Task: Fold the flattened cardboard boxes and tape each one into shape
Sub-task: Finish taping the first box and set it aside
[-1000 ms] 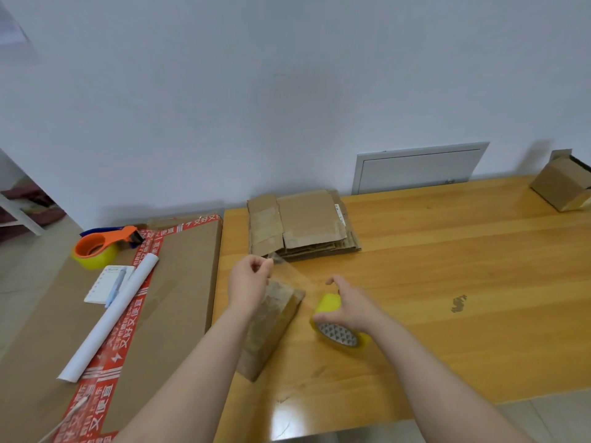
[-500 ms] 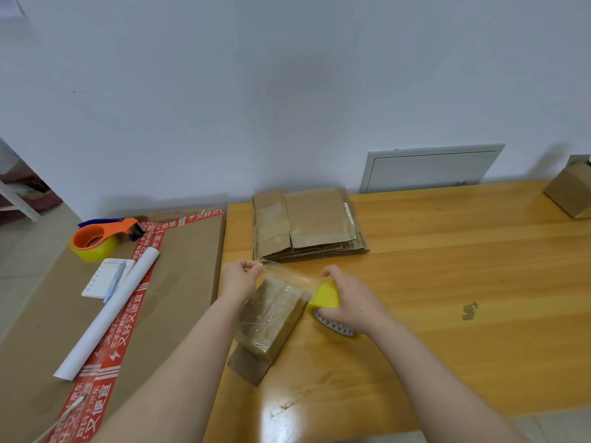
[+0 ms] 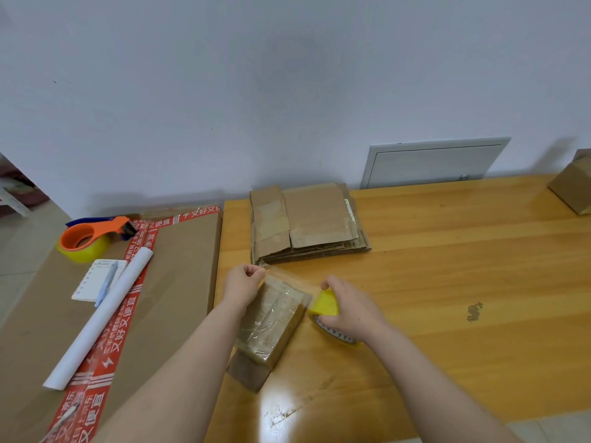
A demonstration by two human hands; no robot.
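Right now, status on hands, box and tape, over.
Left hand pinches tape end at far edge of box. Right hand grips yellow tape roll beside box, strip stretched across top. Flattened stack close behind.

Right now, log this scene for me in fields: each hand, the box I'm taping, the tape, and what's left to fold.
left hand: pinches the tape strip's free end
right hand: grips the yellow tape roll, right of the small box
small box: on the table, between the hands, strip lying across its top
left to fold: stack of flattened boxes, near the wall
folded box: table's far right edge
spare tape: orange dispenser on the large carton, left
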